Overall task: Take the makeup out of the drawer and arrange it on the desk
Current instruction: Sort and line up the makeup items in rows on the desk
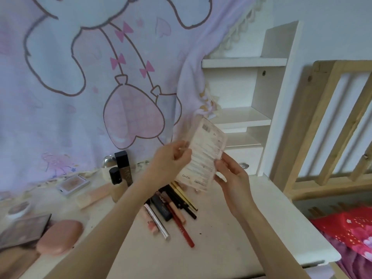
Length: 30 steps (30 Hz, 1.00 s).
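Observation:
Both hands hold a flat cream makeup palette (202, 156) in the air above the white desk (231, 234), its printed back label facing me. My left hand (171, 160) grips its left edge and my right hand (231, 174) grips its lower right edge. Beneath it lies a heap of pencils and tubes (173, 210), including a red pencil (182, 226) and a silver tube (158, 222). Dark-capped bottles (120, 170) stand behind the heap. A compact (72, 185), a round jar (19, 208), a dark palette (22, 228) and a pink oval case (60, 236) lie at the left.
A white shelf unit (251, 109) with a small shut drawer (244, 160) stands at the desk's back right. A pastel bunny cloth (90, 77) hangs behind. A wooden frame (332, 127) and red fabric (352, 228) are off the desk's right edge.

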Each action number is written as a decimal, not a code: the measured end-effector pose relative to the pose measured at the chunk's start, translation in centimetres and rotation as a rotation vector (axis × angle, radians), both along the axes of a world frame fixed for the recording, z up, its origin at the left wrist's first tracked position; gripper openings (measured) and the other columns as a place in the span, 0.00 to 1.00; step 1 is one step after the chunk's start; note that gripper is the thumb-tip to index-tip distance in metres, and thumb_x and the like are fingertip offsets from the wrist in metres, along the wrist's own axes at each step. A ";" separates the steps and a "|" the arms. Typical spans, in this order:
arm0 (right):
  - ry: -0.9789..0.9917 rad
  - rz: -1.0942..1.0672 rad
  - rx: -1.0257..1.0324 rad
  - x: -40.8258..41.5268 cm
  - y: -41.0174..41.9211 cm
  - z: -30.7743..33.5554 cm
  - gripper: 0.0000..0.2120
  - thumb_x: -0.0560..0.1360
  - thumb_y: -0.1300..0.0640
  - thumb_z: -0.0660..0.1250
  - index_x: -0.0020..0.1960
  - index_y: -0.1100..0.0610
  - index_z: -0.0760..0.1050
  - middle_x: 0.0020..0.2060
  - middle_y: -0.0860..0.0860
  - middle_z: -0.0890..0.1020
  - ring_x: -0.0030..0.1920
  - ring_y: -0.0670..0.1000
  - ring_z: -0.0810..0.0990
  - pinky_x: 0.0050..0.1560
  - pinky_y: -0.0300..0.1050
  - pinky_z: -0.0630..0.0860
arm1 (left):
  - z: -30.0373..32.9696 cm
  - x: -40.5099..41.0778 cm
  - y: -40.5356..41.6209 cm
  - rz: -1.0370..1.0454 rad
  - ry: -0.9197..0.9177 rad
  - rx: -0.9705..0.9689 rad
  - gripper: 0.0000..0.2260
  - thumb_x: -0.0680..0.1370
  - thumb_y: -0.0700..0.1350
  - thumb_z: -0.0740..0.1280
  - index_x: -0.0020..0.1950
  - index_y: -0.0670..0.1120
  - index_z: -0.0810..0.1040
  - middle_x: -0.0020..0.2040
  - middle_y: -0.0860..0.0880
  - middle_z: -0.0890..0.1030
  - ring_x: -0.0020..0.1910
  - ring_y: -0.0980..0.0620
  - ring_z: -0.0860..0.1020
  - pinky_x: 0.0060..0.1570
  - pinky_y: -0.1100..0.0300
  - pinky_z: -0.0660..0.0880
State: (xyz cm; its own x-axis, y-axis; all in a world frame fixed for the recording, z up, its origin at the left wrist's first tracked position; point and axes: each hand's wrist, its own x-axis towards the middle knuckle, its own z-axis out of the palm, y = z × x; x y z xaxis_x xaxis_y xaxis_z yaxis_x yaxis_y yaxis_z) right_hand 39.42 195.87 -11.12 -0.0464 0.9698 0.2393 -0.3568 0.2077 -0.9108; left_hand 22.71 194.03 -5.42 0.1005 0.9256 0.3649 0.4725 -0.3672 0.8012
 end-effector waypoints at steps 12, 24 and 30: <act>-0.213 -0.176 0.304 -9.2 1.2 10.8 0.08 0.73 0.61 0.68 0.48 0.50 0.79 0.41 0.43 0.83 0.43 0.40 0.80 0.47 0.33 0.76 | 6.5 -11.3 1.2 0.156 -0.441 0.167 0.14 0.75 0.39 0.67 0.59 0.51 0.73 0.50 0.52 0.80 0.46 0.58 0.80 0.42 0.66 0.78; -0.618 -0.407 0.856 -12.4 0.8 14.4 0.11 0.72 0.53 0.66 0.55 0.47 0.77 0.48 0.36 0.76 0.53 0.40 0.72 0.60 0.45 0.69 | 10.2 -12.6 -1.3 0.318 0.016 0.615 0.15 0.72 0.38 0.71 0.44 0.58 0.71 0.42 0.61 0.78 0.43 0.70 0.74 0.46 0.77 0.67; -0.109 -0.040 0.171 -12.4 1.8 12.6 0.42 0.64 0.33 0.69 0.73 0.44 0.59 0.71 0.43 0.65 0.70 0.44 0.65 0.67 0.48 0.66 | 8.4 -12.9 -0.9 0.261 -0.239 0.547 0.17 0.71 0.35 0.71 0.43 0.57 0.71 0.40 0.62 0.80 0.45 0.61 0.78 0.48 0.71 0.72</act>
